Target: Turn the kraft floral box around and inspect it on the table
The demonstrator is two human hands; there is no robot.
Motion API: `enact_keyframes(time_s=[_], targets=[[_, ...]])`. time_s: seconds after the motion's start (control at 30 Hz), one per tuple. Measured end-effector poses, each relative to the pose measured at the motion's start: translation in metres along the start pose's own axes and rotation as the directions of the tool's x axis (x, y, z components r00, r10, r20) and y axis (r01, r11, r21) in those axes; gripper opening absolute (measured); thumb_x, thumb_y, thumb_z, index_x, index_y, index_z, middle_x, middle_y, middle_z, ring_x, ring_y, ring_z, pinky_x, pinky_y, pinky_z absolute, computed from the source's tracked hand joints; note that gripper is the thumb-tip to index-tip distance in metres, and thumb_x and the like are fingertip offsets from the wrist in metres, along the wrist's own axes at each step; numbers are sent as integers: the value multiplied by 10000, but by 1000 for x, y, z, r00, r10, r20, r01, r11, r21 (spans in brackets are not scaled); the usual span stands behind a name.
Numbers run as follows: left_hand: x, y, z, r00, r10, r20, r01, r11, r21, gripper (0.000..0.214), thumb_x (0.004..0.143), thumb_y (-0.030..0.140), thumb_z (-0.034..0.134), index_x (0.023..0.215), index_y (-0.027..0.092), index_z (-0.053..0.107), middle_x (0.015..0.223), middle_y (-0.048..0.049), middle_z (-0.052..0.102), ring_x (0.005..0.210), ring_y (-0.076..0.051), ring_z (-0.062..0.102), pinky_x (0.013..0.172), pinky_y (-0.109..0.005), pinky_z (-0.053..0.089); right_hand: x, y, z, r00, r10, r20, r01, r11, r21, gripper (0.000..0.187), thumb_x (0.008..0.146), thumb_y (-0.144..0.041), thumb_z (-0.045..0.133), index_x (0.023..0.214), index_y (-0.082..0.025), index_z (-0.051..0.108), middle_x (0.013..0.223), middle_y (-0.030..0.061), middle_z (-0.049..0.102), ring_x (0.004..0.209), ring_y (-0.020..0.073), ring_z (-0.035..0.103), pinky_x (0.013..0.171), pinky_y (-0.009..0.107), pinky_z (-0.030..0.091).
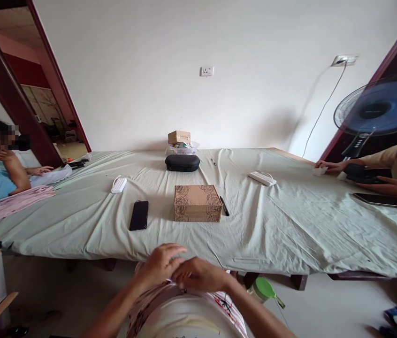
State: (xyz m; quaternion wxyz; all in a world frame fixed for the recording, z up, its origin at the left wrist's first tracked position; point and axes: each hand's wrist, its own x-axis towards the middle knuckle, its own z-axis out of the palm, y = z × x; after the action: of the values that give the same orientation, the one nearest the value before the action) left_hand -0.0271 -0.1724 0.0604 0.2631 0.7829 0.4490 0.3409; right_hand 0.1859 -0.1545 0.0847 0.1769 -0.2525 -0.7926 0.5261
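My left hand [163, 264] and my right hand [200, 274] are close together above my lap, just short of the table's front edge. The left hand's fingers stretch out loosely toward the right one, with nothing visible in them. Loosely bent and slightly blurred, the fingers of my right hand overlap the left fingertips, and I see no object there. Beyond them on the table lies a brown cardboard box [197, 203] with dark scribbled patterns. A black pen [224, 206] rests along its right side, and a dark phone [139, 215] lies to its left.
A cloth [96, 225] covers the table. Farther back are a black case [182, 163], a small carton [179, 137] on a plastic container, and white strapped objects [118, 184]. People sit at both sides. A fan [374, 110] stands right; a green-lidded container [263, 288] is below.
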Motion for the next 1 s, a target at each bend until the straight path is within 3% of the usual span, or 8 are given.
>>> enact_keyframes(time_s=[0.1,0.17,0.23,0.3,0.47,0.57,0.77,1.0], targets=[[14,-28,-35,967,-108,-231,95,993,-66,331,960,408,566,1178,274,776,1174,-65,803,1084,-239,767,998,-390,617,-8,0,-61,939,-111,-327,108,994,-26,275,942,-495,683,997,-249,793,941,41,783,883,228,730,825,386,590],[35,-41,-49,901,-157,-405,124,987,-106,368,959,429,555,1226,253,735,1195,-83,791,1082,-239,762,980,-390,618,-8,4,-110,676,-152,-721,170,984,-49,362,885,-570,700,1002,-234,765,953,55,762,892,230,709,839,400,579],[61,-50,-54,811,-197,-551,147,980,-133,419,958,405,546,1313,222,671,1218,-112,770,1115,-241,746,998,-398,602,-1,13,-151,315,-140,-939,147,984,-97,471,851,-626,691,1098,-226,724,968,61,729,903,225,680,858,408,565],[89,-53,-49,739,-216,-638,186,976,-116,520,955,415,568,1431,207,573,1311,-151,719,1152,-263,725,993,-429,598,10,24,-176,164,-88,-983,38,996,-83,595,829,-672,665,1206,-212,686,1018,88,706,933,243,666,880,440,557],[145,-38,-10,708,-114,-697,292,946,142,619,943,419,626,1510,199,509,1591,-238,469,1499,-392,457,1138,-574,477,52,45,-162,218,-304,-927,-291,887,-359,634,858,-676,639,1308,-231,665,1365,184,615,1220,354,596,1032,553,481],[162,-22,16,763,26,-646,255,906,337,498,959,323,613,1446,223,595,1676,-226,364,1579,-437,316,1203,-669,346,81,45,-133,277,-439,-855,-431,739,-519,435,934,-553,625,1252,-265,693,1510,166,543,1386,383,495,1113,592,387],[172,-24,35,865,123,-486,126,885,448,243,1015,238,508,1115,223,729,1430,-153,657,1455,-321,509,1209,-563,350,107,51,-109,391,-511,-766,-464,609,-643,148,963,-369,627,942,-248,709,1444,125,616,1419,335,464,1167,567,298],[170,-37,28,890,130,-436,81,898,433,160,994,248,593,1081,238,727,1361,-118,697,1382,-290,580,1198,-539,370,70,83,-141,202,-388,-899,-463,771,-436,378,897,-423,622,1211,-221,679,1482,182,559,1341,359,545,1103,541,413]])
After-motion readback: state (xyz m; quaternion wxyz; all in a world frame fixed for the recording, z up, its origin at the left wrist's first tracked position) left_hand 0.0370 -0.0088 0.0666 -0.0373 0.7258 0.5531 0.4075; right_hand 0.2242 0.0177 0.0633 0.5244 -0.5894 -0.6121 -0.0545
